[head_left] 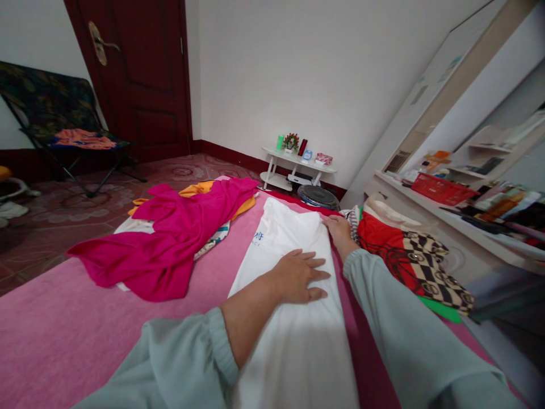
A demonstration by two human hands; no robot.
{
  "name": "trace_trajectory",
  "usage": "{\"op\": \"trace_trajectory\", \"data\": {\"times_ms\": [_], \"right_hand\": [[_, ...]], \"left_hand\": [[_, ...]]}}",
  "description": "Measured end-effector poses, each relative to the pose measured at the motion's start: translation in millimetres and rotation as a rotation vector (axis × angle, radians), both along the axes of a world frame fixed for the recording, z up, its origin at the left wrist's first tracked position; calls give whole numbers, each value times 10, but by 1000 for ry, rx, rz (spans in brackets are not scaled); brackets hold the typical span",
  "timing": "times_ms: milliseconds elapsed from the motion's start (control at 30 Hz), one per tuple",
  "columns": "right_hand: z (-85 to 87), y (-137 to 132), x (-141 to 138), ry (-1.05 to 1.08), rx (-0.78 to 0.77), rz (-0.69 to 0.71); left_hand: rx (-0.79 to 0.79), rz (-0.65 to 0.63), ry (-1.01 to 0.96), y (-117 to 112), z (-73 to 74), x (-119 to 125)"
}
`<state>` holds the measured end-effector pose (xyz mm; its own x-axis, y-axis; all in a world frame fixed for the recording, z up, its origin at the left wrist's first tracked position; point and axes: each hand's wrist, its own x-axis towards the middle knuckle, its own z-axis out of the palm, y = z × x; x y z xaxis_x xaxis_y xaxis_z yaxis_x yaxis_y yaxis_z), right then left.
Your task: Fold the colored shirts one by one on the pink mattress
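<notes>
A white T-shirt (293,335) with small blue lettering near its far left edge lies in a long, narrow strip on the pink bed cover (38,318). My left hand (300,276) rests flat on the middle of the shirt, palm down and fingers spread. At the far right corner of the shirt is my right hand (339,232), its fingers bent round the fabric edge. Its fingertips are partly hidden.
Left of the shirt lies a heap with a magenta garment (170,238) on top. Folded clothes, including a red and checkered garment (404,255), sit at right beside a dresser (460,221). Beyond the bed stand a small white table (298,161) and a folding chair (51,108).
</notes>
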<state>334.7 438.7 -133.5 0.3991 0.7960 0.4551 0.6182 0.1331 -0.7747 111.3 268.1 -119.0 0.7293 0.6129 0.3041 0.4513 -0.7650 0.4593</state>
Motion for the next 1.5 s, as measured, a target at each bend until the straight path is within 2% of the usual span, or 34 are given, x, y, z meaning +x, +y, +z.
{"op": "trace_trajectory", "data": {"times_ms": [133,200,267,333,433,500,633,767,833,933,1033,1100,1200,1367,1500], "right_hand": [[90,-175,-75,-116,83,25],[110,-282,-93,-308,167,64],[101,-366,-91,-521,172,104],[79,-411,-76,-639,99,131],[67,-430,-52,-688,23,139],[83,-441,-54,-798,-85,143],[151,-469,-136,-1023,-355,145],[220,-467,-330,-1068,-464,45],[231,-484,-406,-1081,-459,17],[237,-529,-427,-1079,-452,70],[304,-513,-426,-1032,-589,137],[374,-471,-493,-1012,-640,107],[397,-466,-687,-1018,-575,52],[233,-624,-929,-981,-491,169],[326,-551,-1146,-938,-439,152]], "left_hand": [[17,-1,48,9,24,-2],[92,-5,62,23,38,-2],[162,66,59,51,52,-3],[190,267,45,90,55,-6],[152,566,50,151,20,-12],[113,647,87,174,-17,-9],[61,722,176,166,-41,19],[26,737,214,145,-8,37],[28,734,213,141,3,34],[38,731,209,134,16,20],[46,729,198,128,34,-1],[55,748,171,133,47,-21],[78,808,115,153,70,-67],[34,969,66,214,126,-189],[-77,1078,60,285,169,-298]]}}
